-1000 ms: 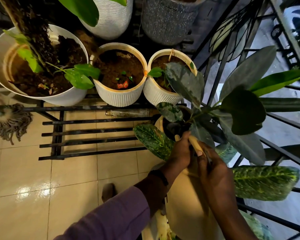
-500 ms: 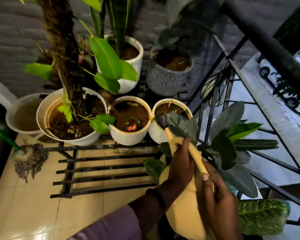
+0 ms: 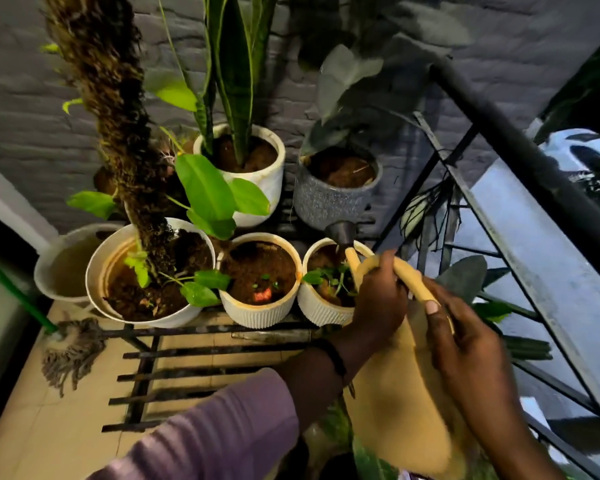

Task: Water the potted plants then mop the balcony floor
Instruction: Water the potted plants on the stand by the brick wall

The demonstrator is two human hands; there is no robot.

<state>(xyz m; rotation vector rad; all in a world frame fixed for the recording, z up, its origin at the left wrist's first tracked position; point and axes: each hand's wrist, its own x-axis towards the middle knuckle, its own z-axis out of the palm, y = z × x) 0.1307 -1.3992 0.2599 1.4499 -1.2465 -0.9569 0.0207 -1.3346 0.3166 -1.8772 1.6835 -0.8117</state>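
Balcony rack (image 3: 201, 355) crowded: left hand (image 3: 378, 299) and right hand (image 3: 465, 344) gripping watering can (image 3: 406, 403), probably overshooting small ribbed pot (image 3: 321, 306), flooding floor.

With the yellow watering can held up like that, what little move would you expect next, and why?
Probably a slight forward tip of the yellow watering can. Its dark spout head already hangs over the right-hand ribbed white pot, both the left hand and right hand grip it, and no water shows.
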